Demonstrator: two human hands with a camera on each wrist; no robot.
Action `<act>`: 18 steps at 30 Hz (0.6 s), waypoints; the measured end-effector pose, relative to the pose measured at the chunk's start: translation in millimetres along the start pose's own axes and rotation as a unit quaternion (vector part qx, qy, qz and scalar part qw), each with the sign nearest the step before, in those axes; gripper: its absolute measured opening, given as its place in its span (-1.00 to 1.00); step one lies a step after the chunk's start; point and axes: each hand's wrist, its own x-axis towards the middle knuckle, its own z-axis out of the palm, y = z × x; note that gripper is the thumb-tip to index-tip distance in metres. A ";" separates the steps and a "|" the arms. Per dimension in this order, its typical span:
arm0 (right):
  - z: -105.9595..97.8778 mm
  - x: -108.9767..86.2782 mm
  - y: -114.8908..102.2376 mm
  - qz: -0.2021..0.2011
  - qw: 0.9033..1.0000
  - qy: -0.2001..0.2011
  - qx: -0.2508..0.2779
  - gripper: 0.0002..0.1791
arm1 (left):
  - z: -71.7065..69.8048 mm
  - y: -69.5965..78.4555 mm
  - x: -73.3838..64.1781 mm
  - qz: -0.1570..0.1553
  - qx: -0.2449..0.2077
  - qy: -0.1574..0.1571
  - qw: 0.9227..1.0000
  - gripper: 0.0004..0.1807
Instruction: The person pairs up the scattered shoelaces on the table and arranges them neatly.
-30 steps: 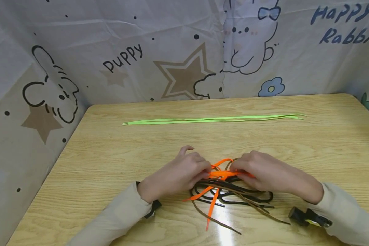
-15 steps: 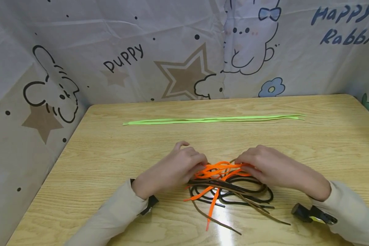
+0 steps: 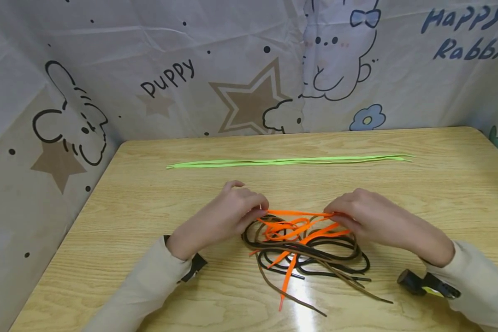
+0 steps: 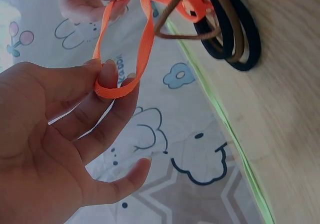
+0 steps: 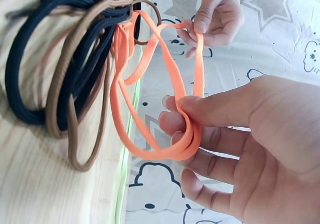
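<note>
An orange shoelace (image 3: pixel 292 213) stretches between both hands above a tangle of laces. My left hand (image 3: pixel 228 214) pinches a loop of it between thumb and fingertips, little finger held apart. On the other side my right hand (image 3: pixel 365 216) pinches more loops of the orange lace (image 5: pixel 175 74) between thumb and fingers. Beneath lie black laces (image 3: pixel 336 267) and brown laces (image 3: pixel 290 299), looped together, with the orange lace's loose ends running across them toward the front. In the left wrist view the black laces (image 4: pixel 247 49) and a brown lace (image 4: pixel 185 37) hang beside the orange loop.
A bright green shoelace (image 3: pixel 274 162), folded lengthwise, lies straight across the back of the wooden table (image 3: pixel 149 203). Behind the table hangs a printed cloth (image 3: pixel 232 41). Each wrist wears a small black camera, such as the right one (image 3: pixel 425 283).
Both hands have moved apart and farther from the body, drawing the orange shoelace into a straight stretch between them. The loops below have loosened; the green shoelace stays put.
</note>
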 end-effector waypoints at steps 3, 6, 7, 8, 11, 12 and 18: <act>-2.4 -0.5 2.0 0.004 1.000 0.003 -0.003 -0.82 | -2.3 -3.2 -0.7 0.003 0.003 0.009 1.000 -0.97; -5.2 -0.9 3.7 0.010 1.000 0.006 -0.006 -0.81 | -4.0 -5.8 -1.3 0.001 0.002 0.015 1.000 -0.97; -6.1 -1.1 4.1 0.012 1.000 0.007 -0.006 -0.81 | -4.6 -6.4 -1.5 0.001 0.002 0.016 1.000 -0.97; -6.8 -1.2 4.5 0.015 1.000 0.008 -0.008 -0.81 | -4.9 -7.0 -1.6 -0.002 0.000 0.017 1.000 -0.96; -9.0 -2.0 5.2 0.026 1.000 0.009 -0.011 -0.80 | -6.2 -8.5 -2.3 -0.008 -0.003 0.017 1.000 -0.96; -9.7 -2.4 5.2 0.030 0.999 0.009 -0.011 -0.80 | -6.7 -9.0 -2.5 -0.010 -0.003 0.017 1.000 -0.97; -14.0 -4.9 6.8 0.049 0.999 0.007 -0.017 -0.80 | -9.7 -13.5 -3.0 -0.017 0.006 0.025 1.000 -0.96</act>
